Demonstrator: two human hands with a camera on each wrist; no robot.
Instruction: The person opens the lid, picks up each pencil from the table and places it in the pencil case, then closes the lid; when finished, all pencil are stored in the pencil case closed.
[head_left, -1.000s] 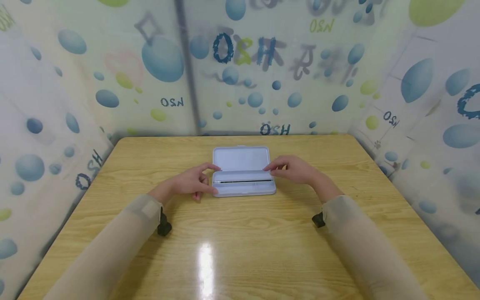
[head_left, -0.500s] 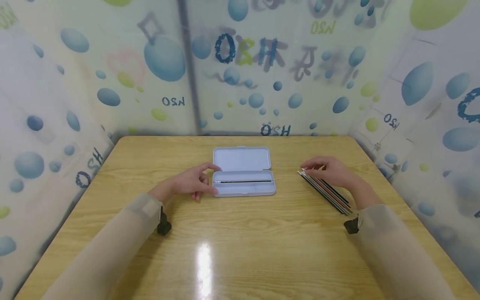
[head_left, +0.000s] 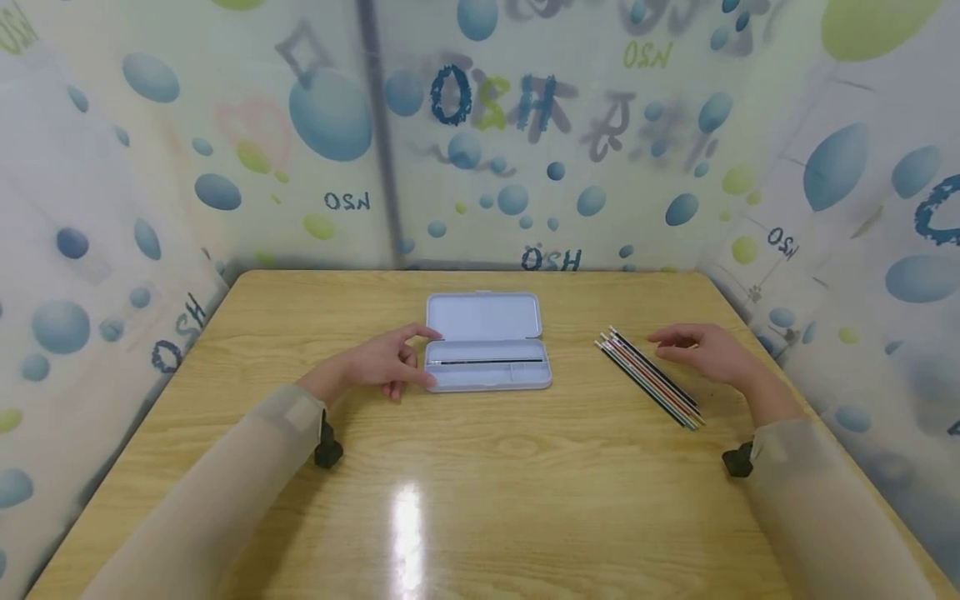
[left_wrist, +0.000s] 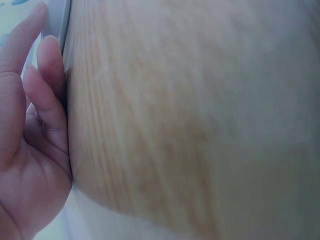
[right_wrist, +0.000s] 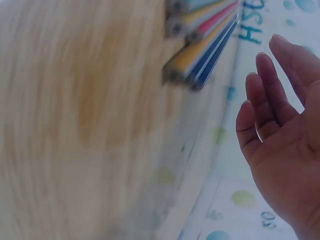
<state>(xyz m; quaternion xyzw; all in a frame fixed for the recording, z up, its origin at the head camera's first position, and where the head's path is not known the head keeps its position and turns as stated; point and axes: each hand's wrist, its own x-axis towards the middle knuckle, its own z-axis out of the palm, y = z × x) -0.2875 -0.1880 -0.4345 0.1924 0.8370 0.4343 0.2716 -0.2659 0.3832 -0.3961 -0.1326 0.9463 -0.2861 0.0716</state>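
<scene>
A pale lilac pencil case (head_left: pixel 468 379) lies with its lid (head_left: pixel 483 317) raised toward the back. Inside is one dark pencil (head_left: pixel 487 362), lying lengthwise with its light end at the left. My left hand (head_left: pixel 378 364) rests at the case's left side, index fingertip near the hinge and thumb at the front corner. In the left wrist view, its other fingers (left_wrist: pixel 42 95) are loosely bent. To the right, a loose bundle of several pencils (head_left: pixel 650 381) lies slantwise on the table. Just beyond them my right hand (head_left: pixel 708 354) hovers apart, fingers relaxed and holding nothing.
The wooden table (head_left: pixel 480 492) runs back to a patterned wall hanging (head_left: pixel 480 167), with similar hangings at both sides. A dark wrist device (head_left: pixel 327 450) sits at the left cuff and another dark device (head_left: pixel 738 460) at the right cuff.
My right hand has left the case's right edge, passed over the pencil bundle, and moved farther right, uncovering the pencils' upper ends. My left hand and the case stay in place.
</scene>
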